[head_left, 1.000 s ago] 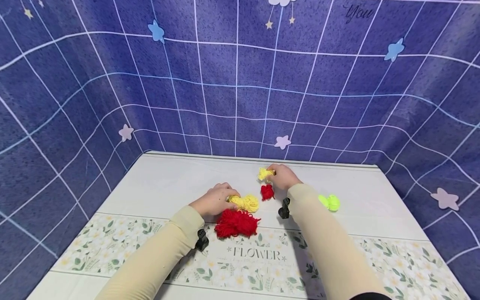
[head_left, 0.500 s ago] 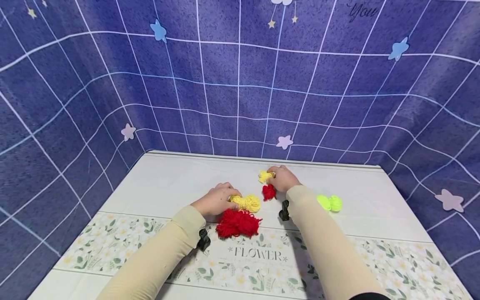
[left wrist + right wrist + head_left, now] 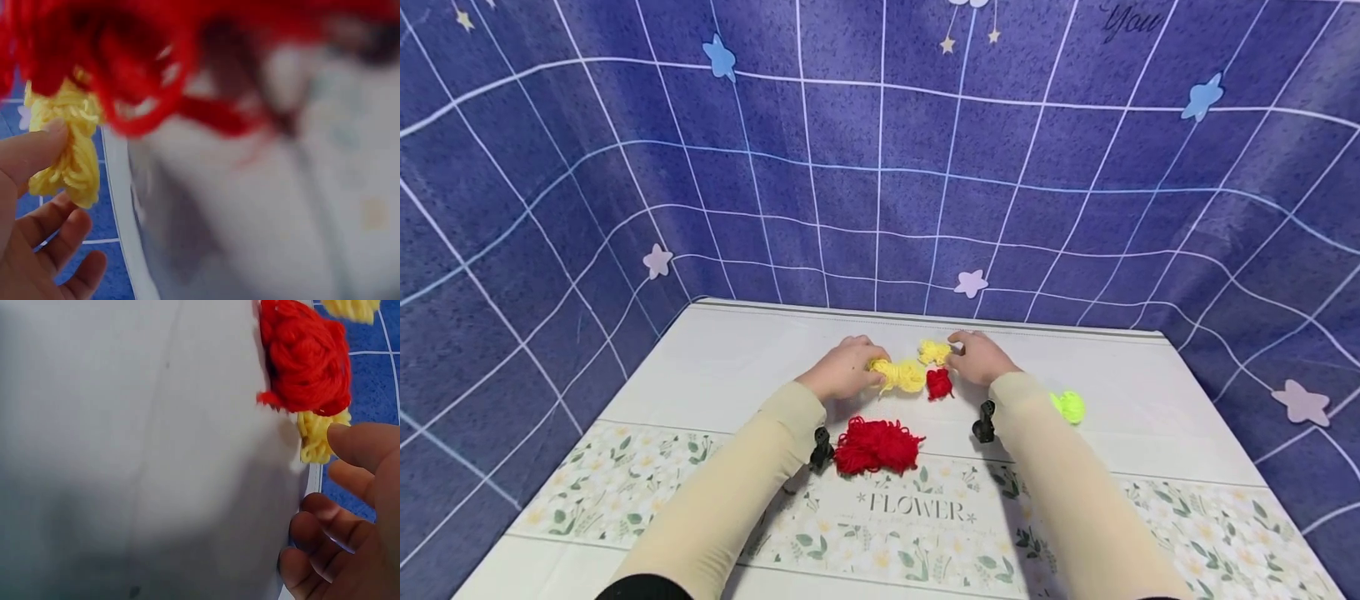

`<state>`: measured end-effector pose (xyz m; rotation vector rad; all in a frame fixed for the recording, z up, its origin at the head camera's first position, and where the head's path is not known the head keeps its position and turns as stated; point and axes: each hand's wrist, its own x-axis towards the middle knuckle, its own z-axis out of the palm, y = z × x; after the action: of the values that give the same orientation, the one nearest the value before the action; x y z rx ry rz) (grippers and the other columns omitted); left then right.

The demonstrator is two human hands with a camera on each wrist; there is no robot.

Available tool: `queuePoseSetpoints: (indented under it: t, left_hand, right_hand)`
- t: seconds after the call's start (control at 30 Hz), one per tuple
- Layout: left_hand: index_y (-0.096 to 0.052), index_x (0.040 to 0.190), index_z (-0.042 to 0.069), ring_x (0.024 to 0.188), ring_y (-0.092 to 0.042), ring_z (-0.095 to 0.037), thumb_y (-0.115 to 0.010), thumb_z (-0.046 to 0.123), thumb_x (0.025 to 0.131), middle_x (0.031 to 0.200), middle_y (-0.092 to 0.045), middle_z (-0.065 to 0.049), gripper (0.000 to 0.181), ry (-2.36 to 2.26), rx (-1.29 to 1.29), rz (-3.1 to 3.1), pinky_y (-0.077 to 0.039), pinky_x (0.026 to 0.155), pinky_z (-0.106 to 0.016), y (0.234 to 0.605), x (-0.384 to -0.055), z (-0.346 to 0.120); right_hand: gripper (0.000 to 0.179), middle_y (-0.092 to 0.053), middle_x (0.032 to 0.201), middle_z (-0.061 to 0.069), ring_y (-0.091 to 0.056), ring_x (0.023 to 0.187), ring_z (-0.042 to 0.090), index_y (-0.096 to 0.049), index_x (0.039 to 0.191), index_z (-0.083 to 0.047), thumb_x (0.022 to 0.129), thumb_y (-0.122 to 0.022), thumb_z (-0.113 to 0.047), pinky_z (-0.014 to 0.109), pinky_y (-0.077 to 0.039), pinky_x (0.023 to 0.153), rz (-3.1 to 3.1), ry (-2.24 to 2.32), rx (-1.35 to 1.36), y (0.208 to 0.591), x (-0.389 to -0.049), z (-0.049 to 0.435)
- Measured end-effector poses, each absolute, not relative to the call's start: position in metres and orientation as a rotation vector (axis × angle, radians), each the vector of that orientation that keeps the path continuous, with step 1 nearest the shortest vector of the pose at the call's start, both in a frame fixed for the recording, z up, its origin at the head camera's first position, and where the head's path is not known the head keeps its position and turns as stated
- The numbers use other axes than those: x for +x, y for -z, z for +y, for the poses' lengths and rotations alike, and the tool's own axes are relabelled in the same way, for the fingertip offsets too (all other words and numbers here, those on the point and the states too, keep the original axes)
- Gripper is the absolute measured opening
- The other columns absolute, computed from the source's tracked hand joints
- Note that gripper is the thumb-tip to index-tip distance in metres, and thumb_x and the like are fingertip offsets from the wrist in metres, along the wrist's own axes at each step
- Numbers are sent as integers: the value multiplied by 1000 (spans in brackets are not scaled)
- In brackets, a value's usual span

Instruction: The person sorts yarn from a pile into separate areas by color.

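Note:
My left hand pinches the larger yellow yarn skein near its left end, the thumb lying across the strands in the left wrist view. A smaller yellow yarn bundle lies just behind it, near the table's back edge. Beside that small bundle is my right hand, thumb and index finger apart at its right side. In the right wrist view the thumb overlaps the bundle's edge, and the other fingers are loosely bent. Directly in front of the bundle sits a small red yarn ball.
A large red yarn skein lies nearer the front, just above the printed flower band. To the right, lime-green yarn is partly hidden by my right sleeve. A blue star-patterned curtain rises behind the white table.
My left hand has moved the larger yellow skein back and slightly right, away from the large red skein. My right hand has let go of the small yellow bundle and shifted slightly right.

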<state>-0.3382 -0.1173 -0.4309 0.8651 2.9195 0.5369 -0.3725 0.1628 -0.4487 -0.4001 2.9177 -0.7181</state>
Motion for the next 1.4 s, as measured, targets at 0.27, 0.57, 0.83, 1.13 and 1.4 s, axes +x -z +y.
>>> queuePoseSetpoints:
  t: [0.27,0.57,0.83,1.13,1.4]
  left_hand:
    - [-71,123,18,111,-52,-28,-70,28,96,114,-62,-4,29,-498,715,2979,-43,96,-46,431,-366,-105]
    - [-71,122,19,111,-53,-29,-70,29,95,113,-64,-4,29,-501,576,3065,-47,91,-46,437,-379,-102]
    - [-62,139,21,124,-47,-34,-66,30,99,133,-59,-8,41,-559,612,2984,-42,101,-55,438,-375,-111]
    - [-56,145,18,125,-45,-30,-66,40,98,132,-55,-8,53,-569,757,3023,-38,104,-52,436,-358,-128]
    - [-58,144,17,126,-47,-28,-66,43,97,136,-56,-6,54,-583,902,2958,-38,105,-53,422,-325,-128]
  right_hand:
    - [49,-58,118,16,-58,109,30,-54,143,-4,100,-59,-28,49,-46,98,2915,708,-416,451,-371,171]
    - [49,-57,120,16,-58,110,31,-52,144,-6,101,-59,-28,51,-46,98,2894,717,-402,449,-368,173]
    - [48,-58,120,17,-57,114,33,-52,143,-6,102,-59,-28,51,-45,99,2894,741,-435,446,-362,174]
    - [46,-58,121,20,-56,110,34,-55,141,-4,100,-61,-25,53,-45,96,2884,881,-514,441,-347,181]
    - [46,-58,123,20,-57,112,35,-56,142,-7,100,-61,-26,53,-47,94,2851,906,-580,442,-334,184]
